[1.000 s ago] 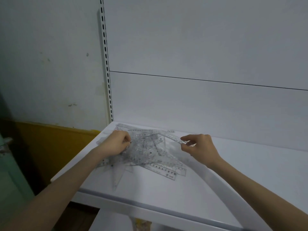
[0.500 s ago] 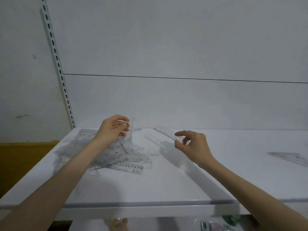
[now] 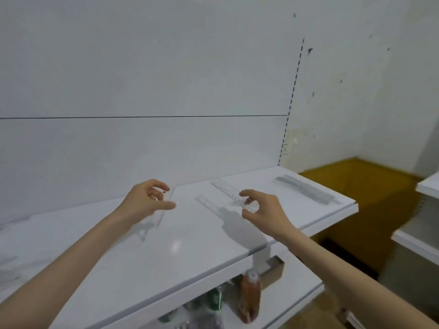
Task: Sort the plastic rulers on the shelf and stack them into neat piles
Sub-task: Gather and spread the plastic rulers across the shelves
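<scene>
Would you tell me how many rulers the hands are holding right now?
2. A clear ruler hangs from the left hand; a straight ruler is pinched in the right hand, pointing toward the back wall. Clear plastic could hide another stacked against either.

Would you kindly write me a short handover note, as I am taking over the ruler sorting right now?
Left hand pinches a clear plastic piece; its shape is unclear.
Right hand pinches a straight ruler above the shelf.
Done: one pile of straight rulers at the shelf's right end.
Left: probably add this ruler there, then pile the clear piece with its kind.
</scene>
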